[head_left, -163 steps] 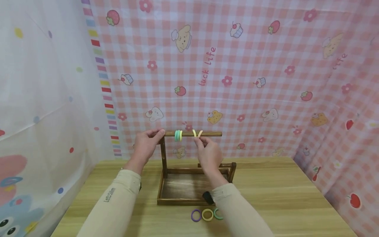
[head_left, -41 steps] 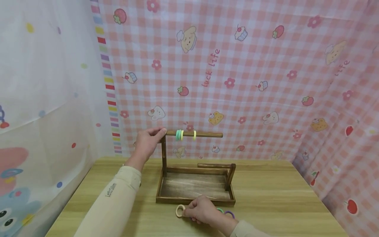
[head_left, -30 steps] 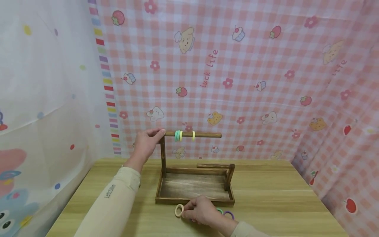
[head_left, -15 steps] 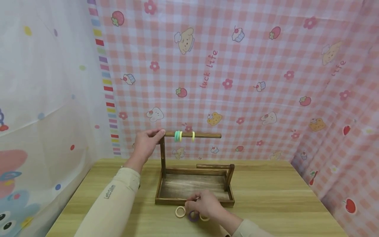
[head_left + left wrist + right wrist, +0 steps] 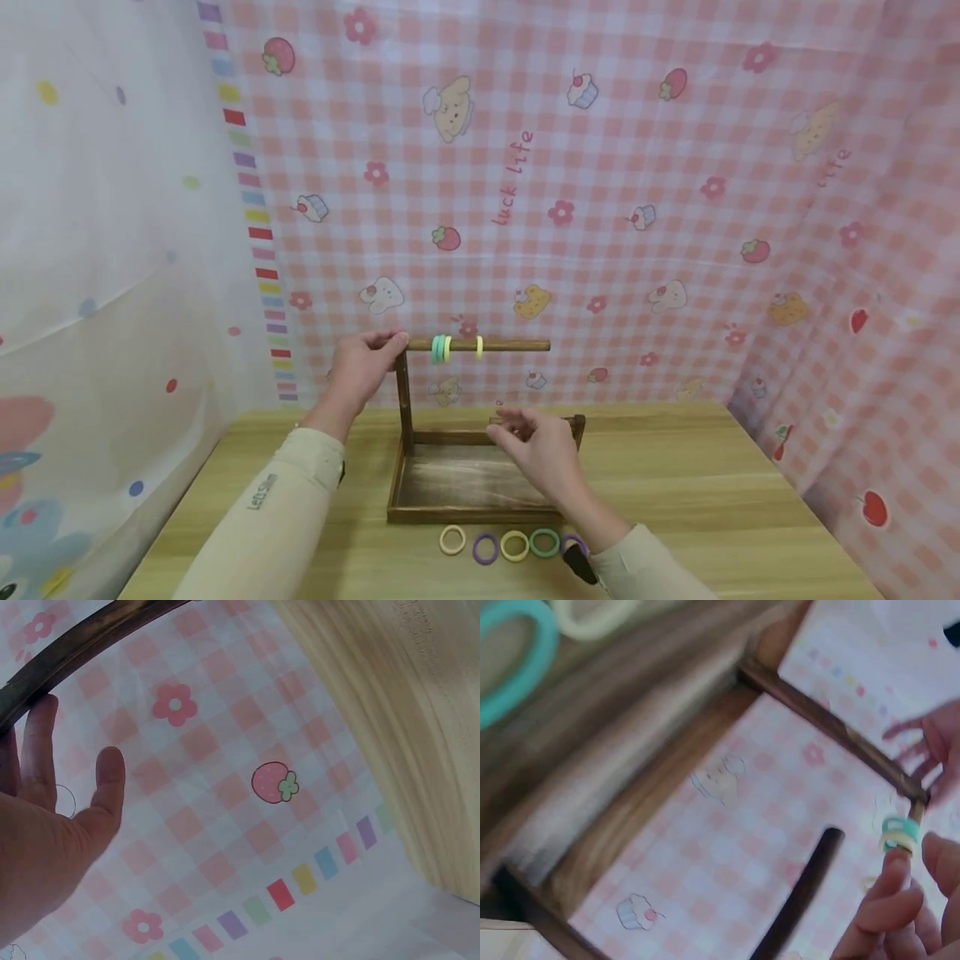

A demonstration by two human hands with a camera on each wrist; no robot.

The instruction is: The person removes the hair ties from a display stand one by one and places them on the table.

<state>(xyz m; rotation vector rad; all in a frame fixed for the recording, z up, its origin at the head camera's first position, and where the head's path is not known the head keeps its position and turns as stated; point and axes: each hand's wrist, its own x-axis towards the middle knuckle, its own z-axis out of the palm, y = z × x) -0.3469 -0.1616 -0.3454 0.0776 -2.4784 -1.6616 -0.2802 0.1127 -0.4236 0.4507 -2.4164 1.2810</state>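
My left hand (image 5: 363,368) grips the top corner of a dark wooden stand (image 5: 405,396), where the upright post meets the upper rod (image 5: 517,345). On that rod hang two green rings (image 5: 438,349) beside a yellow ring (image 5: 448,349), with another yellow ring (image 5: 480,347) farther along. My right hand (image 5: 543,450) is in the air over the stand's tray, fingers loosely bent and thumb apart, holding nothing. On the table before the tray lie a cream ring (image 5: 452,540), a purple ring (image 5: 485,549), a yellow ring (image 5: 515,546), a green ring (image 5: 544,542) and a second purple ring (image 5: 573,544).
The stand's shallow tray (image 5: 450,514) rests on the wooden table (image 5: 660,483). A lower arm (image 5: 579,427) on its right side is partly hidden by my right hand. A pink checked cloth (image 5: 600,167) hangs close behind the table.
The cream ring has come off the upper rod and been laid at the left of the rings on the table. Right hand has let go and risen over the tray; left hand keeps its grip.
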